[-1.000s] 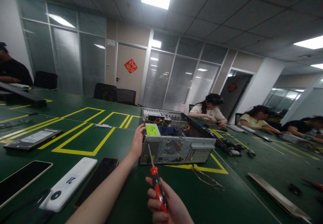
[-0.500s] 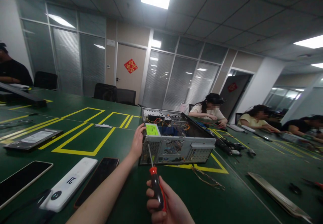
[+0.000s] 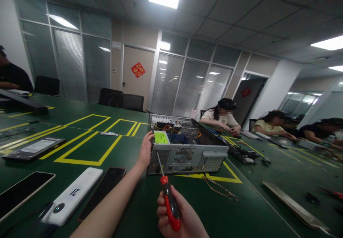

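Observation:
An opened desktop computer case (image 3: 214,158) lies on the green table, its rear panel facing me. My left hand (image 3: 146,148) grips the case's left rear corner, beside the power supply (image 3: 161,137) with a bright green label; some of its fingers are hidden. My right hand (image 3: 177,209) is closed around the red-and-black handle of a screwdriver (image 3: 170,206). The shaft points up and away, its tip at the perforated back of the power supply. Whether the tip sits in a screw is too small to tell. Cables and boards show inside the case.
Eyeglasses (image 3: 219,189) lie just right of the case's front. To the left are a white device marked 21 (image 3: 75,195), a dark phone (image 3: 105,191), a white-edged phone (image 3: 24,193) and a hard drive (image 3: 34,148). A metal strip (image 3: 292,206) lies right. Several people sit across the table.
The screwdriver's handle has turned in my right hand, and its butt end has swung slightly right and down. My left hand keeps its hold on the case.

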The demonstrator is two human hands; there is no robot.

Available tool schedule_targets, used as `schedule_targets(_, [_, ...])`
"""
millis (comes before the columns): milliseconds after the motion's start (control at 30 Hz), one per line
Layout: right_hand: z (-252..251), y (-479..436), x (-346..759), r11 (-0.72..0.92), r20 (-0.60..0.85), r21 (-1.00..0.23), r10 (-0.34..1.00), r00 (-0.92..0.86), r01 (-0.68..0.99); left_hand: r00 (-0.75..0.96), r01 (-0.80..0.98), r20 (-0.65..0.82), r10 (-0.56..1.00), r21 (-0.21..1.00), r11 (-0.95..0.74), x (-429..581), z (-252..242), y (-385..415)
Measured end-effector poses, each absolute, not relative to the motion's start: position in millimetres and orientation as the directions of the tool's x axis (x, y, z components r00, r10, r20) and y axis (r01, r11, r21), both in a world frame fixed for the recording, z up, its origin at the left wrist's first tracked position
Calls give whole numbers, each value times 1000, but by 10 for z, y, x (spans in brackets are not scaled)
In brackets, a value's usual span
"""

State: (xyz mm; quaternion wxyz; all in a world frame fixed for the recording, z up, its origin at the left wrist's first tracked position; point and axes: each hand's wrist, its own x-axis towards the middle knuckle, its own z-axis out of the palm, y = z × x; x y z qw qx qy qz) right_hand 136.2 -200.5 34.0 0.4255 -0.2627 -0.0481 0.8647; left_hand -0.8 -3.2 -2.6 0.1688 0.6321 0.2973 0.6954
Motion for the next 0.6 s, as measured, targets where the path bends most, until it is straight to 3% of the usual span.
schedule_targets(100, [302, -2015, 1358, -631, -419, -364, 768, -484, -685, -141, 151, 783, 606, 622, -768, -10, -31, -27])
schedule_targets(267, [159, -2045, 1274, -465, -345, -490, 880, -326, -737, -144, 163, 788, 599, 615, -771, -11, -45, -14])
schedule_targets(600, [281, -2095, 1236, -387, -387, -513, 901, -196, -766, -142, 177, 800, 583, 600, -780, -8, -35, -18])
